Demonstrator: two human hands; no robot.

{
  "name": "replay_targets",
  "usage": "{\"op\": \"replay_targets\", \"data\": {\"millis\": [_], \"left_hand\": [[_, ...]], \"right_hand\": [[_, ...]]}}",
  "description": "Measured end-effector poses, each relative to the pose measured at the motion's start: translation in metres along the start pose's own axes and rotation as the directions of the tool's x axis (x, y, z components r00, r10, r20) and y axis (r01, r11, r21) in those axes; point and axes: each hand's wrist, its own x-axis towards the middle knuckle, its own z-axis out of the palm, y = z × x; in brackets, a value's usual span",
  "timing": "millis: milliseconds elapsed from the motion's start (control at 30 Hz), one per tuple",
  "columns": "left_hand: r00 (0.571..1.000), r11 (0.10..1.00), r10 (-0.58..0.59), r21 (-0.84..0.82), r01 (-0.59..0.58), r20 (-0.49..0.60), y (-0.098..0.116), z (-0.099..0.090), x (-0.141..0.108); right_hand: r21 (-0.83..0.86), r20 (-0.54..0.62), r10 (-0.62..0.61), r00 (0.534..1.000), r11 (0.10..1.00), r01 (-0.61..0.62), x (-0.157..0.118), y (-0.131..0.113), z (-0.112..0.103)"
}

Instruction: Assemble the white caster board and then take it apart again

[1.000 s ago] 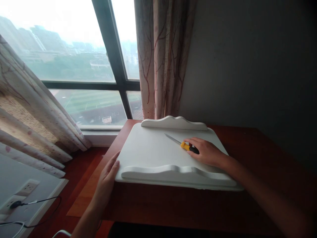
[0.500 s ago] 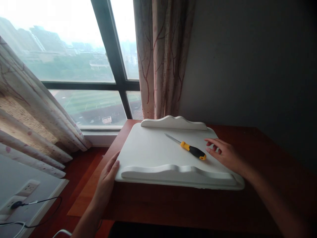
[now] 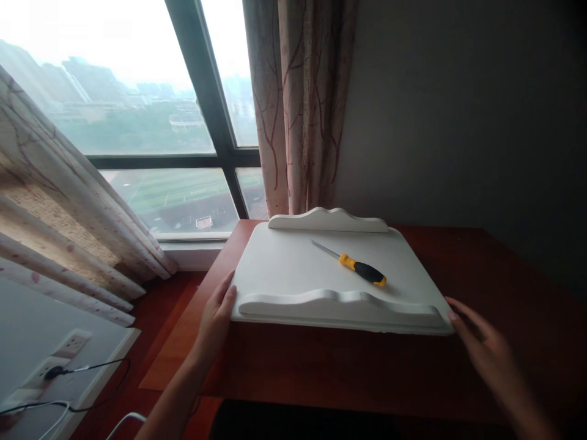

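A white board (image 3: 284, 256) with two raised wavy rails lies on the reddish-brown table (image 3: 321, 360). On the board's surface rests a screwdriver (image 3: 362, 269) with a black and yellow handle, its metal tip pointing to the far left. My left hand (image 3: 219, 311) is closed on the board's left edge near the front corner. At the right front corner, my right hand (image 3: 481, 336) has its fingers and thumb against the board's edge. Neither hand touches the screwdriver.
Behind the table are a window (image 3: 183, 195), a patterned curtain (image 3: 302, 110) and a dark grey wall (image 3: 458, 110). Another curtain (image 3: 59, 177) hangs at left. Below it, a plug and cables (image 3: 55, 373) are at a wall socket.
My right hand has moved from beside the screwdriver toward me and to the right, onto the board's right front corner. The board appears slightly farther right and higher in view.
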Motion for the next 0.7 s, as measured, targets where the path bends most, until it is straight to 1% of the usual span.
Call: {"op": "replay_targets", "data": {"millis": [133, 233, 367, 533, 700], "left_hand": [[0.999, 0.999, 0.03, 0.023, -0.031, 0.025, 0.005, 0.016, 0.006], [0.997, 0.998, 0.058, -0.015, -0.057, 0.059, 0.009, 0.032, 0.01], [0.994, 0.995, 0.077, -0.073, -0.071, 0.076, 0.01, 0.057, 0.017], [0.989, 0.988, 0.124, -0.097, -0.117, 0.078, 0.008, 0.092, 0.025], [0.984, 0.981, 0.169, -0.105, -0.162, 0.062, 0.012, 0.135, 0.027]], "right_hand": [[0.09, -0.029, 0.044, 0.999, 0.995, -0.041, 0.014, -0.001, 0.003], [0.109, -0.078, 0.07, 0.994, 0.992, -0.062, 0.026, 0.002, 0.002], [0.078, -0.166, 0.056, 0.984, 0.996, -0.044, 0.041, 0.01, -0.003], [0.005, -0.232, 0.04, 0.972, 0.999, -0.04, 0.066, 0.024, -0.013], [-0.073, -0.34, -0.062, 0.939, 0.997, 0.039, 0.101, 0.045, -0.023]]}}
